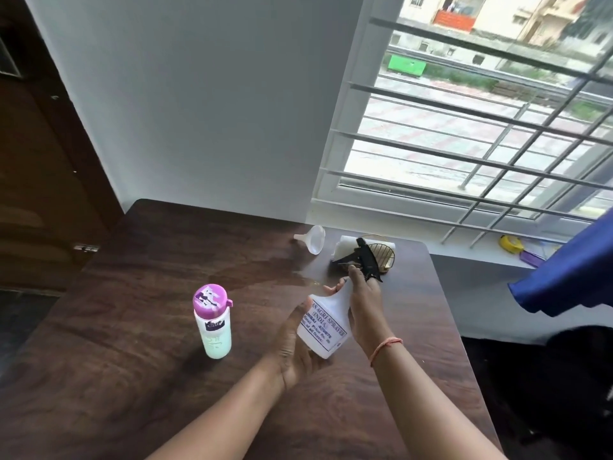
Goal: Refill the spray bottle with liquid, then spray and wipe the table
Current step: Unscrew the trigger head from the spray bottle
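Observation:
A white spray bottle [325, 322] with blue print hangs tilted above the dark wooden table [166, 376]. My left hand [295, 346] cups the bottle's body from below and the left. My right hand [365, 303] grips its neck just under the black trigger head [365, 258], which points away from me. A bottle with a purple cap [213, 322] holding pale green liquid stands upright on the table to the left. A clear funnel [313, 239] lies on its side at the table's far edge. A white cloth [345, 247] lies behind the trigger head, partly hidden.
A gold wire basket [384, 254] sits by the cloth at the far right corner. A wet patch [265, 270] shines on the table's middle. A barred window [481, 127] is at the right, a yellow object [510, 244] on its sill, blue fabric [570, 270] hanging nearby.

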### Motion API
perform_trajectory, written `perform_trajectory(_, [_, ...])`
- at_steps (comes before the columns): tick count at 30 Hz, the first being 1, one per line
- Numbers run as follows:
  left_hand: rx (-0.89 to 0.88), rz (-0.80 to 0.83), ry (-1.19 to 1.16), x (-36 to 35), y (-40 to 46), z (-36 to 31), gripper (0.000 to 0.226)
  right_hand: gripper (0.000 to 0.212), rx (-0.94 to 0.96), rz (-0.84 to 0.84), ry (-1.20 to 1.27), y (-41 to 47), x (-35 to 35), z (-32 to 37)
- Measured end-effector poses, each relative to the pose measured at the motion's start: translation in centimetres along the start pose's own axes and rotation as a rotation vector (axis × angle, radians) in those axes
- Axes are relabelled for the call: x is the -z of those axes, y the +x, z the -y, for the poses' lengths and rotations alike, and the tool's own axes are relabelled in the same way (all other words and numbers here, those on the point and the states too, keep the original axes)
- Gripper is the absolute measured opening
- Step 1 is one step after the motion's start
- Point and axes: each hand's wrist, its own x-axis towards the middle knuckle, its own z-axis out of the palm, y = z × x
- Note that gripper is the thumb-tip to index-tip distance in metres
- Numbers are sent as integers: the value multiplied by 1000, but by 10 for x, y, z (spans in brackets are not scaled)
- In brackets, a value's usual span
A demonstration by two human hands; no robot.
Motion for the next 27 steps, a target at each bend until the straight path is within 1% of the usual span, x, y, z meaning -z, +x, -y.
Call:
perform_trajectory(3, [216, 172, -240, 0, 0, 2, 83, 18, 25, 135, -15, 2, -5, 10])
perform_trajectory(4, [276, 191, -293, 2, 0, 3, 84, 18, 21, 170, -24, 2, -7, 12])
perform_trajectory(5, [315, 194, -318, 3, 1, 3, 92, 20, 15, 177, -33, 2, -9, 14])
perform_trajectory(6, [316, 191, -311, 7, 3, 1, 104, 21, 12, 152, -30, 2, -11, 15])
perform_trajectory(7, [280, 183, -273, 9, 6, -1, 114, 24, 13, 102, -17, 2, -12, 14])
perform_trajectory(8, [219, 165, -208, 11, 7, -6, 117, 29, 14, 40, -6, 2, -12, 13])
perform_trajectory(9, [142, 151, -139, 10, 7, -12, 112, 34, 17, -25, 0, 3, -11, 12])
perform_trajectory(10, [48, 126, -67, 8, 8, -16, 101, 35, 16, -84, 12, 4, -10, 10])
perform_trajectory(11, [-50, 99, 21, 9, 8, -18, 88, 33, 6, -137, 35, 4, -9, 8])
perform_trajectory(12, [-137, 49, 123, 10, 7, -18, 83, 30, -7, -174, 60, 4, -9, 7])
perform_trajectory(14, [-257, -58, 353, 14, 4, -13, 89, 27, -36, -175, 108, 2, -10, 6])
perform_trajectory(15, [-279, -71, 405, 16, 3, -10, 89, 25, -45, -154, 121, 0, -12, 7])
perform_trajectory(16, [-256, -65, 391, 18, 1, -8, 87, 23, -45, -123, 128, -3, -14, 8])
perform_trajectory(17, [-176, -53, 318, 19, -1, -9, 85, 22, -41, -84, 134, -4, -16, 8])
perform_trajectory(18, [-52, -22, 236, 21, -3, -11, 84, 21, -33, -34, 135, -6, -17, 9])
perform_trajectory(20, [174, 81, 137, 26, -6, -16, 93, 20, -11, 74, 110, -12, -20, 10])
perform_trajectory(22, [276, 145, 123, 33, -8, -20, 107, 21, 9, 119, 84, -15, -23, 12])
perform_trajectory(24, [278, 179, 173, 36, -10, -21, 119, 22, 13, 84, 107, -17, -25, 14])
perform_trajectory(25, [239, 181, 204, 36, -11, -22, 115, 21, 17, 47, 133, -16, -25, 14])
perform_trajectory(27, [38, 141, 276, 35, -11, -23, 93, 21, 13, -53, 151, -15, -23, 13])
